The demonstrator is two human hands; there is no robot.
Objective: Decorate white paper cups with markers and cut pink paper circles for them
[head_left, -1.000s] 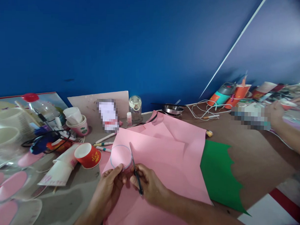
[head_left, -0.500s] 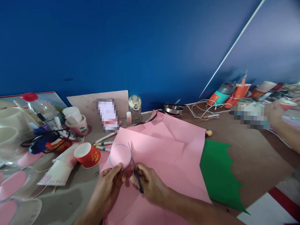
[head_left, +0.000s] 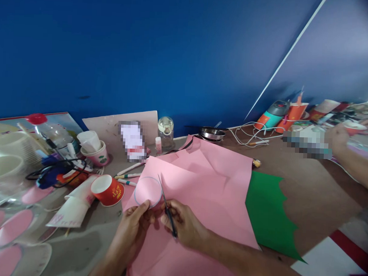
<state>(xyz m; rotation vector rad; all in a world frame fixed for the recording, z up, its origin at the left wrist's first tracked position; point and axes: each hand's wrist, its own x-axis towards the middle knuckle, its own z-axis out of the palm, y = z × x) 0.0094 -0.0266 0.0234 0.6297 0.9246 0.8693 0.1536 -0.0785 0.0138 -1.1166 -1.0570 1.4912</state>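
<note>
My left hand (head_left: 137, 220) pinches the lower edge of a pink paper circle (head_left: 148, 191) outlined in blue, thumb on top. Dark-handled scissors (head_left: 169, 214) are gripped in my right hand (head_left: 185, 224), their blades pointing up beside the circle's right edge. Whether the blades touch the paper I cannot tell. Beneath both hands spread large pink paper sheets (head_left: 200, 195), overlapping one another. A red paper cup (head_left: 112, 192) lies tilted left of the circle, with several markers (head_left: 128, 176) behind it.
A phone (head_left: 132, 142) leans against a board at the wall. White cups (head_left: 71, 210), a capped plastic bottle (head_left: 53, 133) and pink-based cups crowd the left. Green paper (head_left: 270, 213) with a jagged edge lies right. Another person's hand (head_left: 337, 137) is at the far right, near a cable (head_left: 247, 134).
Hardly anything differs. The scissors and my right hand have shifted very slightly to the right; my left hand still holds the circle in the same place.
</note>
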